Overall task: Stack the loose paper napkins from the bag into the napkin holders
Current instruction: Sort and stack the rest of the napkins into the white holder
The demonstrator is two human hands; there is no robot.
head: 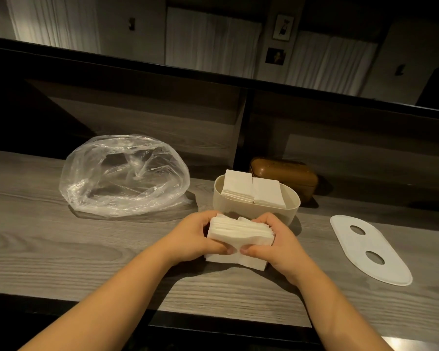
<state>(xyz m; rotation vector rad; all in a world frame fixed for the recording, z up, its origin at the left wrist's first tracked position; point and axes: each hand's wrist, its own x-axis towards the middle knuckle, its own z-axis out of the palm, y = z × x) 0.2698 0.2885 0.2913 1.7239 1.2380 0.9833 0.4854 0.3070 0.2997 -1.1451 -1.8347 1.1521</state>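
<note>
A napkin stack (238, 236) stands on the table (61, 249), gripped from both sides by the left hand (195, 236) and right hand (274, 239). Just behind, the cream holder (253, 211) holds napkins; the bag (124, 176) lies left, the lid (370, 252) right.

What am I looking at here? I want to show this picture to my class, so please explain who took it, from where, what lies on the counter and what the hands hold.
There is no machine: a person wears a camera on the head, looking forward and down, so you see their own arms. The left hand and right hand together grip a wad of white paper napkins just above the grey wooden counter. To the left lies a clear plastic bag that looks nearly empty. Behind the hands stands a cream napkin holder, open and already holding two stacks of napkins. Its white lid with two oval holes lies flat on the right. A brown closed container stands behind the holder.
</note>
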